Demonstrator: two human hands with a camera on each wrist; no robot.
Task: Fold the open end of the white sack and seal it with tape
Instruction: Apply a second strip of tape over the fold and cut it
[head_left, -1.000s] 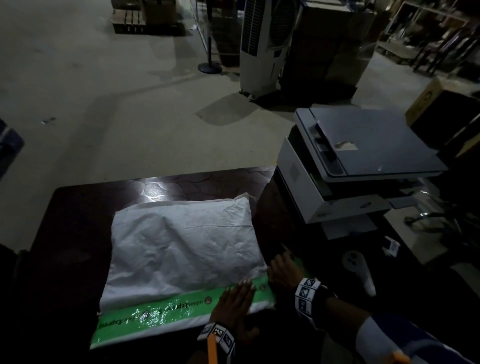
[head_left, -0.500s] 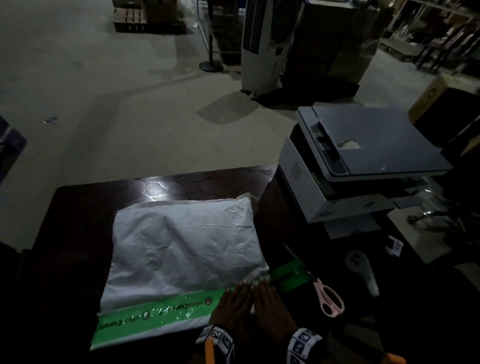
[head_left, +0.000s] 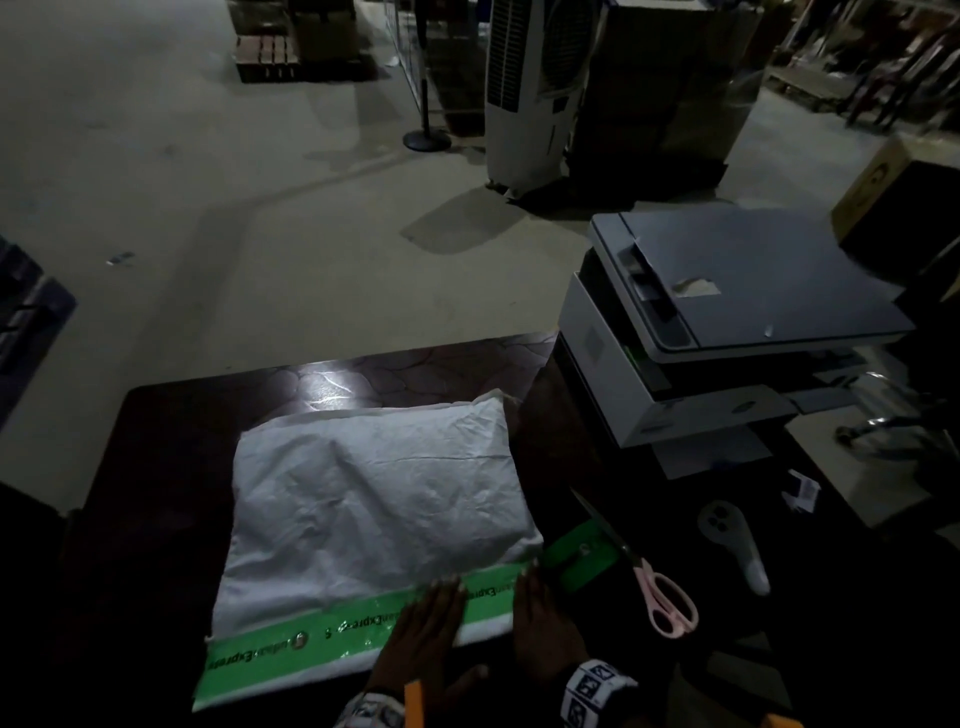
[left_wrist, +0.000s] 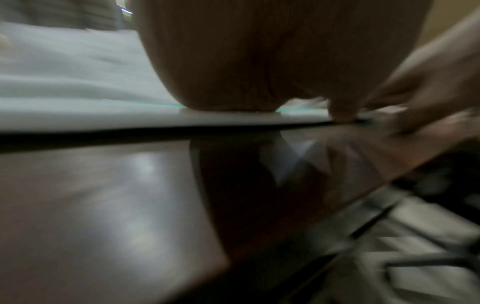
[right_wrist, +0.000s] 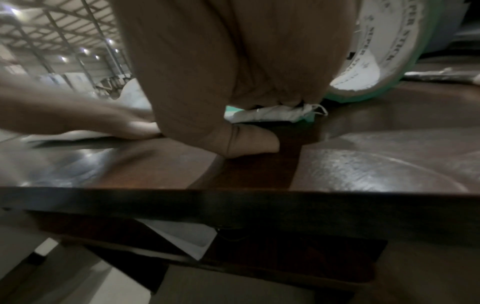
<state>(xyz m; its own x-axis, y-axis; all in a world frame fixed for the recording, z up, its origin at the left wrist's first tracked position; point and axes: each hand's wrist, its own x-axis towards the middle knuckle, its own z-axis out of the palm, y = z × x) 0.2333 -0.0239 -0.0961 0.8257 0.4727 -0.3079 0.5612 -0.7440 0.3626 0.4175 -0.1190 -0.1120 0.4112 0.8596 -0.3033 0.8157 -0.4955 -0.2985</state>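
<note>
The white sack (head_left: 374, 504) lies flat on the dark table (head_left: 156, 467). A strip of green printed tape (head_left: 291, 644) runs along its folded near edge. My left hand (head_left: 441, 597) lies flat on the tape, fingers straight. Just to its right, my right hand (head_left: 535, 587) presses flat on the sack's right end, where the tape leads on to the green tape roll (head_left: 582, 558). In the left wrist view my palm (left_wrist: 259, 61) presses the sack's edge (left_wrist: 78, 115). The right wrist view shows the tape roll (right_wrist: 384, 51) standing just behind my right palm (right_wrist: 233, 61).
Pink-handled scissors (head_left: 660, 597) lie right of the roll, blades pointing away from me. A white handheld controller (head_left: 732, 545) lies further right. A grey printer (head_left: 727, 322) stands at the table's right. The table's near edge (right_wrist: 233, 197) is close under my wrists.
My right hand came back from the tape roll and settled flat beside the left hand, uncovering the scissors. The left hand slid slightly left along the tape.
</note>
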